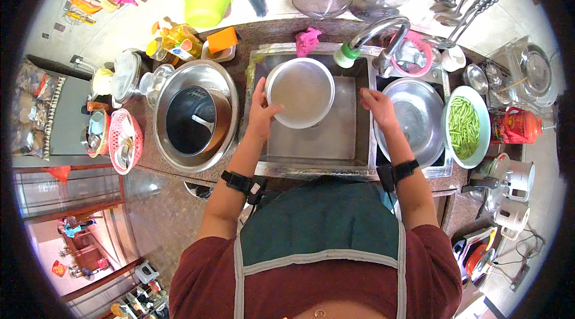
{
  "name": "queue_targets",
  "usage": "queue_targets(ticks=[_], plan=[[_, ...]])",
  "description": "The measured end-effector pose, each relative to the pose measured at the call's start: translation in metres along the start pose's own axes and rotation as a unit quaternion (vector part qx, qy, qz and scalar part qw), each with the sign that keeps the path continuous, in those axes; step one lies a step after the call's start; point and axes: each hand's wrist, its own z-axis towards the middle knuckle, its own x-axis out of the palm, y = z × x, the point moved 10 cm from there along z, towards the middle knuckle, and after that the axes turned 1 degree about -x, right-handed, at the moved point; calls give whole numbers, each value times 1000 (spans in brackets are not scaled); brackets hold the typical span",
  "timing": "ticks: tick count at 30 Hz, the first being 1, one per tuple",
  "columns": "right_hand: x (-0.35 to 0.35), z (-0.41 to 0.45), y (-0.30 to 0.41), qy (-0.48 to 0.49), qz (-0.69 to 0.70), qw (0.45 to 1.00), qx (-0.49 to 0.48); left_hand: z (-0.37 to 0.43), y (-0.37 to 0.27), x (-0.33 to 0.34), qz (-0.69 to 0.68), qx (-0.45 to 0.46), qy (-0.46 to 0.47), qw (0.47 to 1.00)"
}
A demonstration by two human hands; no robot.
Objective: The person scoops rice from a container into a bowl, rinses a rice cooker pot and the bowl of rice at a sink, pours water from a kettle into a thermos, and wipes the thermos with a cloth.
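A round metal pot or bowl [301, 93] with a pale rim is over the left basin of a steel sink [314, 148]. My left hand [264, 112] grips its left side, with the thumb at the rim. To its right, my right hand [376, 104] hangs over the basin divider, fingers curled together, touching nothing that I can see; whether something small is between the fingertips cannot be told. A curved faucet [382, 27] with a green-and-white spout end [346, 55] reaches over the basin. Below my right hand, a large metal basin [411, 117] sits in the right sink bowl.
Left of the sink, a wide steel basin [229, 143] holds a dark pot [191, 121]. Right of it stands a pale oval bowl [483, 139] of green beans [464, 128]. A pink cloth [307, 41] lies at the sink's back edge. Strainers [321, 2] hang above.
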Motion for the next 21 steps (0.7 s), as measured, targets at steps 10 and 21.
queue_targets(ticks=[10, 21], plan=[[35, -77, -31, 69, 54, 993, 76, -12, -65, -10, 7, 118, -49, 992], [43, -87, -23, 80, 113, 988, 62, -24, -109, -14, 65, 257, -47, 963]])
